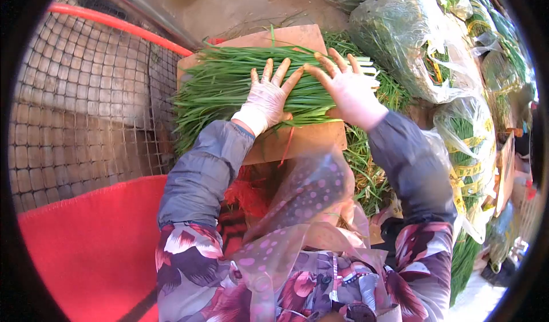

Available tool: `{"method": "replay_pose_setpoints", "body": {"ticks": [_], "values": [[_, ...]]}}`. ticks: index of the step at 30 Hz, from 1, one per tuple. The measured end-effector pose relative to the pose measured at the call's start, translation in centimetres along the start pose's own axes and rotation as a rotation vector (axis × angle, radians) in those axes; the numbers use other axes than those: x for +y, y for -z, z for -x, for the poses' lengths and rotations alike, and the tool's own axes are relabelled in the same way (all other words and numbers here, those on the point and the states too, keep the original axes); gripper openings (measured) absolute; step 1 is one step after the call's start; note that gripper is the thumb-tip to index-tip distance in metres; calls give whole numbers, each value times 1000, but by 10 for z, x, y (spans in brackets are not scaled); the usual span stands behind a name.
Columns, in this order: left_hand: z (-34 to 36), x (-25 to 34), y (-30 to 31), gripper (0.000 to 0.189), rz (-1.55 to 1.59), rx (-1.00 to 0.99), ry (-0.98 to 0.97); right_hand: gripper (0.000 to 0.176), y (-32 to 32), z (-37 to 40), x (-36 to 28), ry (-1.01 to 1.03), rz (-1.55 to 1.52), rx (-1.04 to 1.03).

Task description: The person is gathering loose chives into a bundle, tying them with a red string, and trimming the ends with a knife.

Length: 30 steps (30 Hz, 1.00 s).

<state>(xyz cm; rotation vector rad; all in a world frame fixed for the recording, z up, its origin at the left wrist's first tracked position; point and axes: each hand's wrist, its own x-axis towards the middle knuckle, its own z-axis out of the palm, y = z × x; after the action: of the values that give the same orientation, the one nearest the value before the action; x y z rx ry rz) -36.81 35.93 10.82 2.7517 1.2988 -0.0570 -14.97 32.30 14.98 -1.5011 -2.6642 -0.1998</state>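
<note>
A thick bunch of long green garlic chives (pixel 214 76) lies sideways on a wooden board (pixel 309 144), the pale stem ends to the right and the leaf tips to the left. My left hand (pixel 269 96) rests on the middle of the bunch with fingers spread, in what looks like a thin glove with a white cuff. Close beside it, my right hand (pixel 351 93) lies over the stem end, its fingers apart too. Neither hand is wrapped round the stems. A thin red string (pixel 287 144) hangs over the board's near edge.
Black mesh netting (pixel 86 104) with a red top bar (pixel 120 26) stands at the left above red cloth (pixel 97 242). Loose leaves (pixel 366 179) lie right of the board. Plastic-wrapped bundles of greens (pixel 400 36) line the right side. A spotted plastic apron (pixel 309 190) covers my lap.
</note>
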Motion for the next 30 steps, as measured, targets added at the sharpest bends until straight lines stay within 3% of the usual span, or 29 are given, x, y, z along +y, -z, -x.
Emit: {"method": "replay_pose_setpoints", "body": {"ticks": [2, 4, 5, 6, 9, 11, 16, 18, 20, 21, 22, 23, 24, 25, 26, 28, 30], "values": [[0, -1, -2, 122, 15, -1, 3, 56, 27, 13, -19, 21, -312, 119], [-2, 1, 8, 120, -19, -53, -7, 24, 22, 30, -32, 60, -492, -192], [-3, 2, 12, 120, -52, -96, 3, 11, 4, 38, -38, 133, -561, -88], [-3, 3, 14, 120, -51, -93, 7, 11, -8, 41, -44, 121, -501, -212], [-5, 3, 16, 122, -118, -172, 17, 13, -39, 30, -53, 93, -524, -285], [-4, 2, 15, 122, -107, -173, 18, 25, -45, 20, -61, -104, -439, -433], [-5, 2, 15, 124, -74, -149, 15, 42, -40, 1, -72, -163, -320, -643], [-6, 0, 10, 125, -86, -158, 15, 55, -58, -11, -88, -20, -335, -573], [-4, -1, 3, 124, -70, -96, 18, 28, -40, -26, -106, 196, -385, -579], [-3, -1, 15, 123, -72, -179, 6, 23, -46, -27, -124, 259, -511, -487], [-2, -2, 9, 122, -80, -140, -2, 19, -21, -24, -142, 421, -587, -221], [-1, -3, 8, 122, -84, -132, -2, 15, 13, -22, -153, 600, -489, -395], [-1, -3, 6, 122, -85, -123, -7, 14, 35, -9, -167, 675, -707, -507], [-1, -3, 5, 121, -104, -114, -8, 16, 48, 4, -186, 792, -672, -623], [-1, -2, 7, 121, -104, -129, -3, 18, 54, 17, -183, 759, -1068, -617], [-1, -1, 11, 122, -85, -146, 2, 14, 46, 14, -147, 600, -939, -552], [-3, 0, 10, 122, -71, -144, 5, 18, 3, -6, -122, 326, -216, -816]]}}
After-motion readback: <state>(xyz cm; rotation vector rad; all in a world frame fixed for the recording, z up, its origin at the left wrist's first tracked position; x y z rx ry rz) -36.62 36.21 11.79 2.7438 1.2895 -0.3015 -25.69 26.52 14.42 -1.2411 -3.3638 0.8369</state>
